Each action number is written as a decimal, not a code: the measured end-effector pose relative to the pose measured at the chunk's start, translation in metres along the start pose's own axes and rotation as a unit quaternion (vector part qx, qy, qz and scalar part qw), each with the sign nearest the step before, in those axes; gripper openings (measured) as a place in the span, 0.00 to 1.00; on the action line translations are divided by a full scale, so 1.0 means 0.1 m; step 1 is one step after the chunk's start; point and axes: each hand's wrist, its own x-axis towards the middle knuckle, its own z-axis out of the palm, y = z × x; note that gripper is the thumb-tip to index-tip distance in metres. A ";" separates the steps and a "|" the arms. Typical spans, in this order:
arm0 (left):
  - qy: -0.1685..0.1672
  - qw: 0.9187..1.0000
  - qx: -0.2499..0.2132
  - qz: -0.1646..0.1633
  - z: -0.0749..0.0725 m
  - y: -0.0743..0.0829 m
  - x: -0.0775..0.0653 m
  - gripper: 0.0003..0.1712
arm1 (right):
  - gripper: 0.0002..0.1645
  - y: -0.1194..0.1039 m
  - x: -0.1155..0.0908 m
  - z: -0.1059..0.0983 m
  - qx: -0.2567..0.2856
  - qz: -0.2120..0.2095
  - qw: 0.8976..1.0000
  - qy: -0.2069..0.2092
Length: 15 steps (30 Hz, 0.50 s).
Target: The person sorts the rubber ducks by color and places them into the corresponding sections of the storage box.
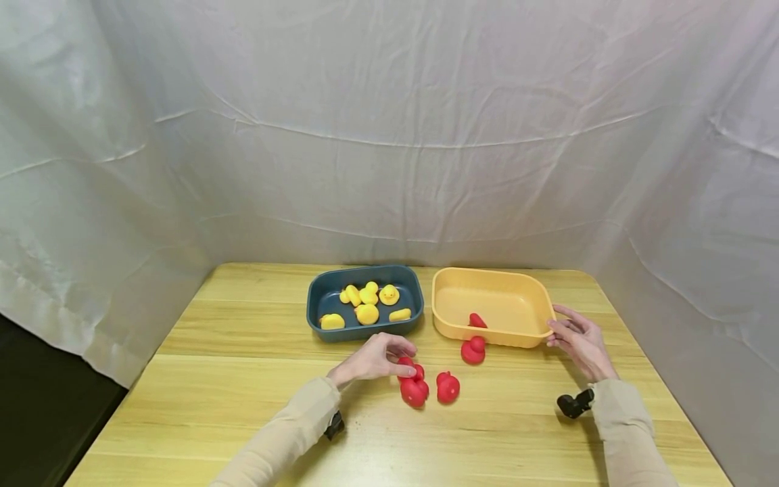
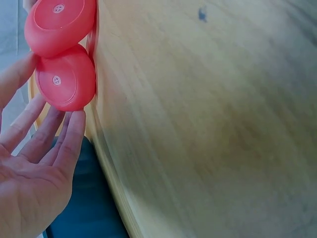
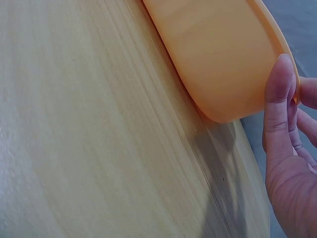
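My left hand (image 1: 377,356) pinches a red rubber duck (image 2: 67,79) between thumb and fingers, low over the table. Right against that duck is a second red duck (image 1: 415,392), its flat base facing the left wrist camera. A third red duck (image 1: 447,387) lies just to the right. Thumb and fingers of my right hand (image 1: 581,341) grip the right-end rim of an orange-yellow tray (image 3: 223,59), with the thumb on the near side. Inside this tray, by its front wall, one red duck (image 1: 477,320) partly shows; another red duck (image 1: 473,350) sits just in front of that wall.
A dark blue tray (image 1: 313,308) with several yellow rubber ducks (image 1: 367,314) stands left of the orange-yellow one. Both are near the back of the wooden table (image 1: 243,365). Pale curtains (image 1: 389,135) hang behind and at the sides.
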 end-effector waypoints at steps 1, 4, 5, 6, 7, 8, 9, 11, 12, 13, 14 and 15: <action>-0.001 1.000 0.001 0.000 0.00 0.00 0.00 0.25 | 0.25 0.00 0.00 0.00 0.000 0.000 1.000 0.000; -0.002 1.000 0.003 0.000 0.00 0.00 0.00 0.25 | 0.25 0.00 0.00 0.00 -0.002 0.000 1.000 0.000; -0.003 1.000 0.004 0.000 0.00 0.00 0.00 0.25 | 0.25 0.00 0.00 0.00 -0.002 0.000 1.000 0.000; -0.003 1.000 0.004 -0.002 0.00 0.00 0.00 0.25 | 0.25 0.00 0.00 0.00 -0.002 -0.001 1.000 0.000; -0.003 1.000 0.005 -0.004 0.00 0.00 0.00 0.25 | 0.25 0.00 0.00 0.00 -0.002 -0.001 1.000 0.000; -0.003 1.000 0.006 -0.004 0.00 -0.01 0.00 0.26 | 0.25 0.01 0.00 0.00 -0.003 -0.001 1.000 0.000; -0.003 1.000 0.008 -0.006 0.00 -0.01 0.01 0.26 | 0.25 0.01 0.00 -0.01 -0.002 -0.002 1.000 0.000; -0.003 1.000 0.012 -0.009 0.00 -0.01 0.01 0.26 | 0.25 0.01 0.01 -0.02 0.000 -0.004 1.000 -0.002; -0.003 1.000 0.015 -0.010 0.00 -0.01 0.01 0.26 | 0.26 0.02 0.01 -0.02 0.000 -0.004 1.000 -0.002; -0.002 1.000 0.017 -0.011 0.00 -0.01 0.01 0.26 | 0.25 0.02 0.01 -0.02 0.001 -0.005 1.000 -0.003; -0.002 1.000 0.019 -0.010 0.00 -0.01 0.01 0.26 | 0.25 0.02 0.01 -0.02 0.003 -0.006 1.000 -0.004; -0.003 1.000 0.022 -0.012 0.00 -0.01 0.01 0.26 | 0.25 0.02 0.01 -0.03 0.004 -0.006 1.000 -0.004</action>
